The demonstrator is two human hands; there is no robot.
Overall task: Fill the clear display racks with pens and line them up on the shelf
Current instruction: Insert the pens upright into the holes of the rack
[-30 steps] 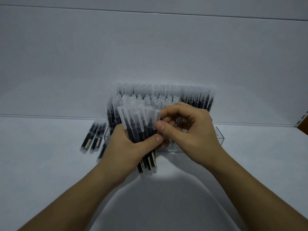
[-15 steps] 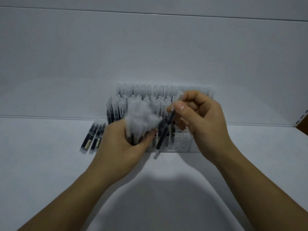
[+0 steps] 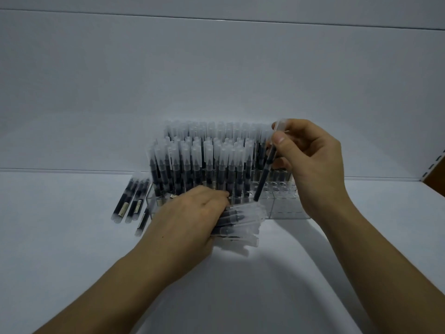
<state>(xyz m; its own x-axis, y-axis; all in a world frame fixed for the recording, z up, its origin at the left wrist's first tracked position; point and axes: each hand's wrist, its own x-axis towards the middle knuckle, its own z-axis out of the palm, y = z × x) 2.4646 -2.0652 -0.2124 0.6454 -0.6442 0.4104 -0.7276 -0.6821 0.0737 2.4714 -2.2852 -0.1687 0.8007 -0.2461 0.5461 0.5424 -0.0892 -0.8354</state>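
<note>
A clear display rack (image 3: 281, 208) stands on the white shelf (image 3: 72, 261), most of its holes filled with upright black pens with frosted caps (image 3: 207, 162). Its front right holes stand empty. My right hand (image 3: 310, 162) pinches a single pen (image 3: 265, 174) near its cap, tilted, with the lower end over the empty holes. My left hand (image 3: 190, 220) grips a bundle of pens (image 3: 238, 225) lying sideways in front of the rack, caps pointing right.
Several loose pens (image 3: 131, 201) lie flat on the shelf to the left of the rack. The shelf's white back wall (image 3: 216, 80) rises just behind the rack. A perforated upright (image 3: 435, 162) marks the shelf's right end.
My right hand drew one pen out of the bundle and carried it up and right over the rack's empty holes. My left hand lowered the bundle and turned it sideways.
</note>
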